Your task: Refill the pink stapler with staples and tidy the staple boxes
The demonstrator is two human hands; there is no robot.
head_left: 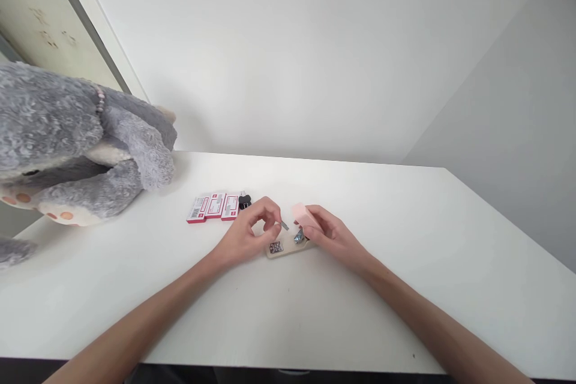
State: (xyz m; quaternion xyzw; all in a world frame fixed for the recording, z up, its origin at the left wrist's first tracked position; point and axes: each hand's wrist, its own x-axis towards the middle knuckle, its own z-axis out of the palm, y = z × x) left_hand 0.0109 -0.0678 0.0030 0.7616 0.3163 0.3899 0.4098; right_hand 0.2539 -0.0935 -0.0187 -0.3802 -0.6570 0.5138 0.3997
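Both hands are pinching over the middle of the table; the left hand [249, 231] has its thumb and curled fingers closed on a small grey strip [285, 225], whose free end pokes out past the fingertips towards four o'clock; the right hand [335, 234] grips a pale pink piece [306, 217] between thumb and fingers, its upper end tipped towards eleven o'clock; the two hands are near each other but apart. Just under them lies a beige board [288, 251], flat on the table, with the right hand hiding its three o'clock end; a dark patterned square [276, 247] sits at its nine o'clock end, near the left thumb; a shiny metallic piece [299, 236] is beside the right fingertips, partly covered, so its full shape cannot be told. At ten o'clock from the board, three red-and-white boxes [215, 205] lie side by side in a row; a small black object [245, 200] is just beside the row's three o'clock end; farther out towards ten o'clock, a large grey plush toy [144, 150] leans over the table, a string of pale beads [99, 99] on it; the white table [360, 318] reaches a plain pale wall [270, 60] at twelve o'clock.
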